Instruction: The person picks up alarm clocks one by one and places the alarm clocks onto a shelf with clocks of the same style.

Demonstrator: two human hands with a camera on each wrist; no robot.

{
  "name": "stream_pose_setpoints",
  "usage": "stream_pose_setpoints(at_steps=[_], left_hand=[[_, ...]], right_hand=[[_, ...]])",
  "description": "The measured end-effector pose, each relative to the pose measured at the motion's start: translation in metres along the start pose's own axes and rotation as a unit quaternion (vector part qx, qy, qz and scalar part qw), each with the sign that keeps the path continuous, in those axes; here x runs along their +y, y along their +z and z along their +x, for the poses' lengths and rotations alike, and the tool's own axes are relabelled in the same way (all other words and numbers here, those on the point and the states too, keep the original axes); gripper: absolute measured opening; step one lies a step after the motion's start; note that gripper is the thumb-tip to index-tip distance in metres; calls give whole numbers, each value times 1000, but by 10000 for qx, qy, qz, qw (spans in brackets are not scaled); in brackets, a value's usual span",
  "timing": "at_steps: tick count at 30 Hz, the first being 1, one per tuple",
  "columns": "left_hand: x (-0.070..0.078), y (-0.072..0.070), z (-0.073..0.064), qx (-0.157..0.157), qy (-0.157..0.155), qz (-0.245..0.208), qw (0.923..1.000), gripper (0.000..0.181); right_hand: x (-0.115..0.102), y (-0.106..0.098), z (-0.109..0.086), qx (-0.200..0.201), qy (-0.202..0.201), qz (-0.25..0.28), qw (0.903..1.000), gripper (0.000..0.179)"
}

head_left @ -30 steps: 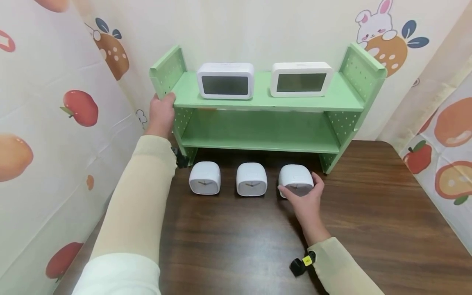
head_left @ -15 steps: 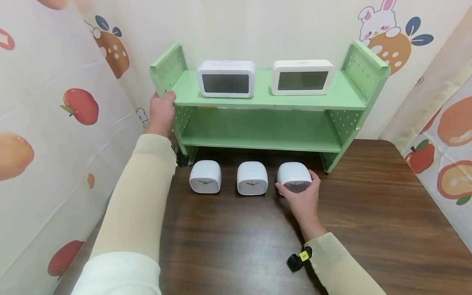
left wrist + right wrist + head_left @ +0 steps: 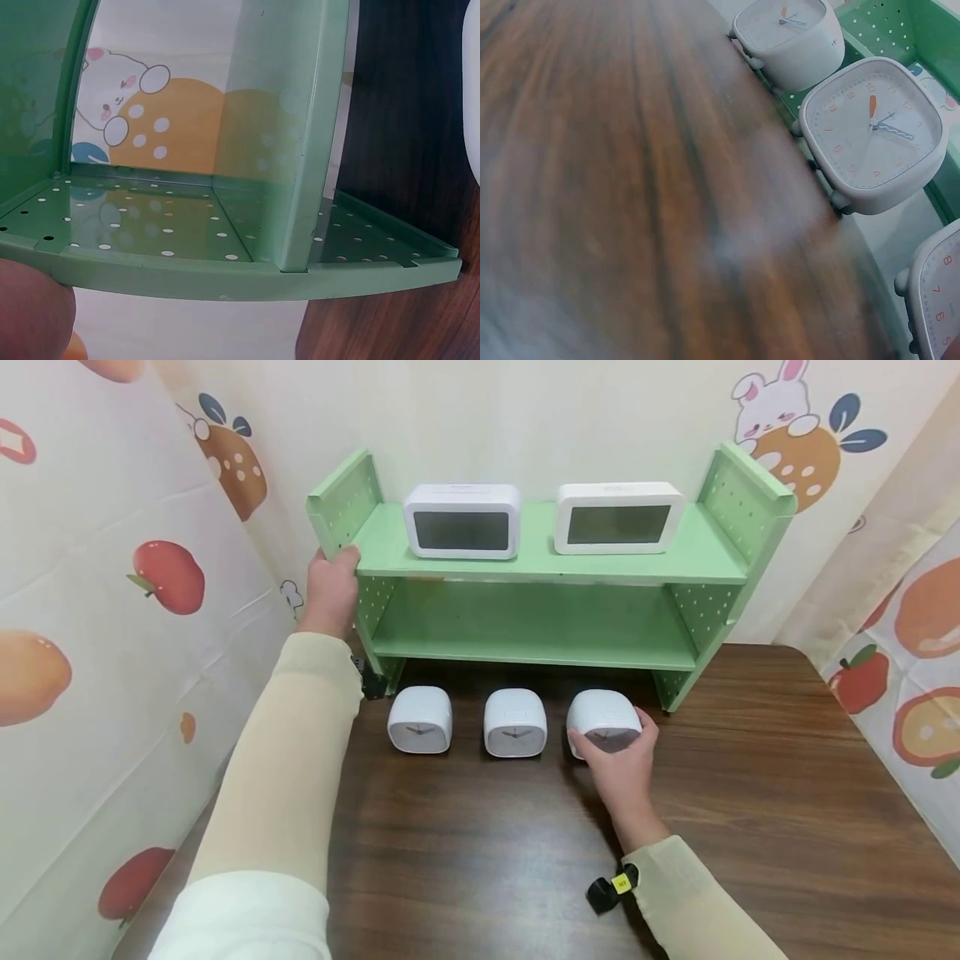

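My right hand (image 3: 619, 770) holds the right-hand clock (image 3: 602, 710), thumb at the left of its front and fingers against its right side, set about as wide as the clock itself. Left of that thumb, apart from it, stands the middle clock (image 3: 515, 722), and farther left the left-hand clock (image 3: 420, 718), both on the dark wooden table (image 3: 465, 843). Well up and to the left, my left hand (image 3: 332, 589) grips the green rack (image 3: 532, 627) by its left side, some of those fingers hidden by the side panel. Right of that grip, on the upper shelf (image 3: 537, 535), stand a dark-screened clock (image 3: 462, 522) and, farther right, a second dark-screened clock (image 3: 618, 520)
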State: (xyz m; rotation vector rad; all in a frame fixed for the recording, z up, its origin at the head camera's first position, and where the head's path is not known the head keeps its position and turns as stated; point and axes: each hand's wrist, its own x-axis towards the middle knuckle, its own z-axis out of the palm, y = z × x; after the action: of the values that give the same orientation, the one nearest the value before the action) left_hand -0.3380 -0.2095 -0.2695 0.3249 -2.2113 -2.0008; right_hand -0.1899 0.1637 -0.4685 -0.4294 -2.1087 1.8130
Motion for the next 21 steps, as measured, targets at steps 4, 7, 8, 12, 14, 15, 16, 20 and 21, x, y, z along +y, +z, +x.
stream_pose_setpoints(at_steps=[4, 7, 8, 12, 14, 15, 16, 20, 21], left_hand=[[1, 1, 1, -9, 17, -9, 10000, 49], [3, 1, -1, 8, 15, 56, 10000, 50], [3, 1, -2, 14, 13, 81, 10000, 50], [3, 1, -2, 30, -6, 134, 9999, 50], [3, 1, -3, 49, -21, 125, 9999, 50], [3, 1, -3, 53, -39, 118, 9999, 49], [3, 1, -3, 50, -55, 94, 9999, 49], [3, 1, -4, 39, -70, 79, 9999, 49], [3, 1, -4, 33, -68, 70, 9999, 49]], right_hand=[[-8, -6, 2, 113, -15, 19, 9999, 107], [-14, -12, 6, 194, -4, 55, 9998, 108], [-16, -15, 7, 212, 11, 76, 9997, 108], [-23, -22, 15, 278, -15, 121, 9995, 109], [-27, -24, 19, 279, -87, 92, 9995, 108], [-29, -25, 21, 274, -142, 65, 9995, 108], [-31, -26, 22, 266, -206, 27, 9994, 108], [-42, -30, 25, 225, -415, -17, 9989, 106], [-46, -30, 26, 221, -459, -14, 9987, 105]])
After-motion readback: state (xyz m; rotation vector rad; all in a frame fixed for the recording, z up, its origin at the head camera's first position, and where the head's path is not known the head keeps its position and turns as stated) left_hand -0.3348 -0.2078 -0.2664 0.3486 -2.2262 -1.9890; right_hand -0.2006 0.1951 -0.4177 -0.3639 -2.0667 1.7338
